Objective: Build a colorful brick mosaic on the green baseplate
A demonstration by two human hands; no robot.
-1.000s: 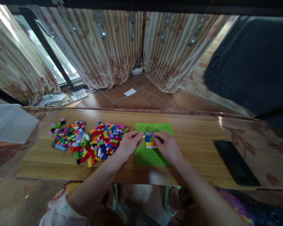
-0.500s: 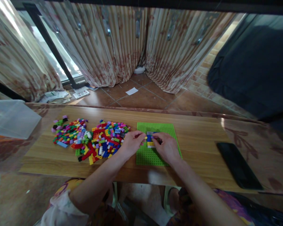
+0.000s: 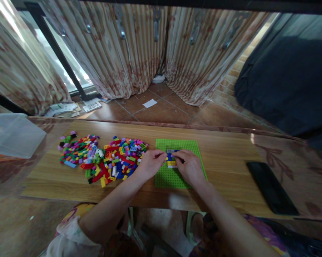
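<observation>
A green studded baseplate (image 3: 166, 180) lies on the wooden board. On its middle sits a small build of blue, yellow, white and grey toy bricks (image 3: 172, 163). At the build's left edge, my left hand (image 3: 152, 163) is closed in a pinch on a small yellow brick (image 3: 166, 158). My right hand (image 3: 189, 166) reaches over the build from the right, thumb and fingertips pinched together at its upper part. Those fingers hide part of the build, and whatever they hold cannot be made out.
Loose bricks in many colours form a large pile (image 3: 119, 166) and a pile of smaller pieces (image 3: 80, 150) on the left of the board (image 3: 225, 153). A black phone-like slab (image 3: 272, 187) lies at the right. At the far left stands a translucent plastic bin (image 3: 16, 134).
My left fingertips have shifted slightly right with the yellow brick, against the build's edge. My right hand stays over the build, its fingers moved only a little.
</observation>
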